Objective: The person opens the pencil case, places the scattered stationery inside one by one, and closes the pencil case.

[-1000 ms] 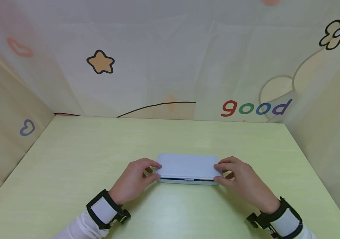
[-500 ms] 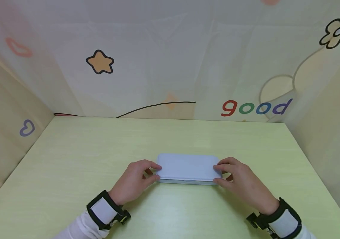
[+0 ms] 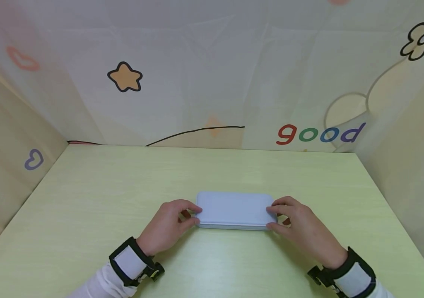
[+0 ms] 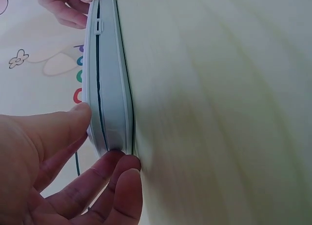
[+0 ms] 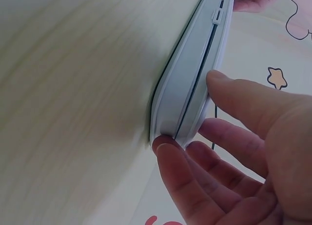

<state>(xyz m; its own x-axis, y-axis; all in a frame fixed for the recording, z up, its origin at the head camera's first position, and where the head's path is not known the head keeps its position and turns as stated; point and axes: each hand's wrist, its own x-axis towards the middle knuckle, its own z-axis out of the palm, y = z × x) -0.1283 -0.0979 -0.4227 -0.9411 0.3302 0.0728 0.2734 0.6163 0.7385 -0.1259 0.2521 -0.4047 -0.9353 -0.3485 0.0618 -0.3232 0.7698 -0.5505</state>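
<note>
A pale blue pencil case (image 3: 234, 208) lies flat on the table, its lid down. In the left wrist view a narrow dark seam runs between lid and base, with a small clasp (image 4: 99, 27) at the middle of the long side. My left hand (image 3: 167, 225) holds the case's left end, thumb at the lid's front edge and fingers round the end. At the opposite end my right hand (image 3: 303, 227) grips in the same way, as the right wrist view shows with its thumb (image 5: 229, 88) on the lid's edge. What lies inside the case is hidden.
The light wood-grain table (image 3: 212, 169) extends around the case. Behind it hangs a printed cloth (image 3: 197, 74) with a star and the word "good", and cloth also stands along both sides. Each wrist wears a black strap (image 3: 131, 260).
The lid has come down onto the base, so the dark gap along the front, visible a second ago, has closed in the head view. Both hands stay almost still at the ends.
</note>
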